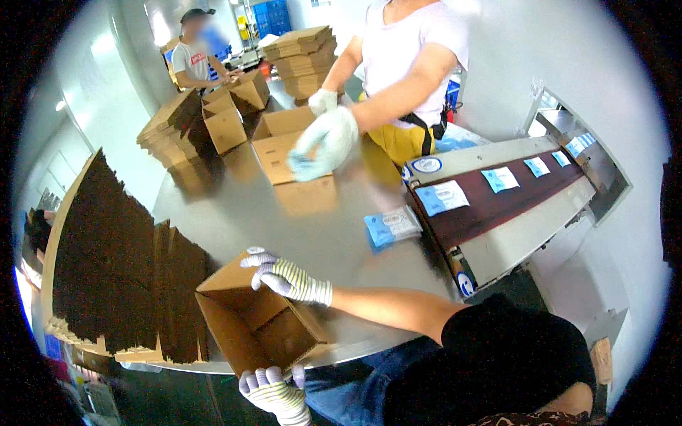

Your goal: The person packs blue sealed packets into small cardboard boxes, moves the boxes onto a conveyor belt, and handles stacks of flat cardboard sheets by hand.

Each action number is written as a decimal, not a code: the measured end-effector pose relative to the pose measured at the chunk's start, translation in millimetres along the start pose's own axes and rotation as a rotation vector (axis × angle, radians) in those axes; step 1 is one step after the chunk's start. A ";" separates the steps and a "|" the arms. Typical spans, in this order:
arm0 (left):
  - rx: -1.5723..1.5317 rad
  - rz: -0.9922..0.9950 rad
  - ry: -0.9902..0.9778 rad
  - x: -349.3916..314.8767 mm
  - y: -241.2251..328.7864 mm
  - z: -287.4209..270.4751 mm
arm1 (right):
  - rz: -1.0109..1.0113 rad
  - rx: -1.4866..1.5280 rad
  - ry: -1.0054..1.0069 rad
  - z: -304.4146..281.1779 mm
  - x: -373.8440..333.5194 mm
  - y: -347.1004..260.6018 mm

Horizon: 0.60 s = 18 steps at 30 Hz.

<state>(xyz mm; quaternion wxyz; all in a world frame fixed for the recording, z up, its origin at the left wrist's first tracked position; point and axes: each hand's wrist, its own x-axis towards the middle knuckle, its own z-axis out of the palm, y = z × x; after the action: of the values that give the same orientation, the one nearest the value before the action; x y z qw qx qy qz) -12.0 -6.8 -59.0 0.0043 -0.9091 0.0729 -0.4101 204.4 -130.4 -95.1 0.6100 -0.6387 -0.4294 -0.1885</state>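
The left hand [275,397] grips the near rim of an open cardboard box [231,323] at the table's [241,216] edge; the half-curled right hand [290,277] touches its far side, its hold unclear.

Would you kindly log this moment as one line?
Left hand at carton's near edge; right hand at its far edge; carton open; blue-white packets on conveyor

Blue crates [272,18] stand far back — and, to their left, a co-worker [187,62] wears a dark cap [195,14].
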 end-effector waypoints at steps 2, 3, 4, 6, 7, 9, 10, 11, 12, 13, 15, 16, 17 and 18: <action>-0.014 -0.034 -0.094 1.0 3.8 -0.1 | -0.027 -0.118 -0.074 -8.4 -2.5 5.6; -0.002 -0.029 -0.102 2.2 5.5 0.2 | 0.003 -0.003 -0.025 -8.1 -6.2 4.0; 0.016 -0.021 -0.112 6.5 5.9 -1.1 | 0.032 0.116 0.028 -4.7 -6.1 -3.3; 0.008 -0.011 -0.158 11.6 4.2 -2.6 | 0.033 -0.023 0.008 -13.9 -12.9 -24.2; 0.016 -0.021 -0.168 13.0 6.5 -2.8 | 0.173 0.059 -0.038 -18.8 -20.8 -34.3; 0.038 -0.057 -0.166 8.9 7.2 -2.7 | 0.396 0.145 -0.207 -24.5 -48.6 -43.0; 0.033 -0.057 -0.170 8.3 8.9 -2.4 | 0.497 0.246 -0.320 -37.3 -53.2 -59.3; 0.047 -0.053 -0.159 8.6 10.8 -2.5 | 0.648 0.180 -0.337 -36.6 -76.0 -49.5; 0.060 -0.049 -0.148 9.4 12.5 -2.4 | 0.693 0.024 -0.469 -44.7 -99.0 -39.9; 0.063 -0.050 -0.155 9.2 12.0 -2.0 | 0.732 -0.128 -0.608 -52.5 -113.2 -40.4; 0.075 -0.048 -0.142 8.6 13.3 -2.1 | 0.643 -0.149 -0.607 -75.0 -130.3 -46.2; 0.067 -0.048 -0.151 8.4 14.4 -1.4 | 0.553 -0.176 -0.597 -89.7 -135.8 -49.0; 0.056 -0.055 -0.156 7.9 13.3 -1.1 | 0.541 -0.289 -0.604 -105.8 -131.3 -53.2; 0.050 -0.060 -0.159 7.6 12.4 -1.7 | 0.524 -0.400 -0.610 -125.2 -119.6 -54.9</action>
<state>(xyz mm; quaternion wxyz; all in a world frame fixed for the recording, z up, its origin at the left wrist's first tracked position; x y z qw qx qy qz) -9.9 -20.0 -53.0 0.0202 -0.9401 0.0347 -0.3384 130.1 -292.5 -129.6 0.3474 -0.8576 -0.3685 0.0900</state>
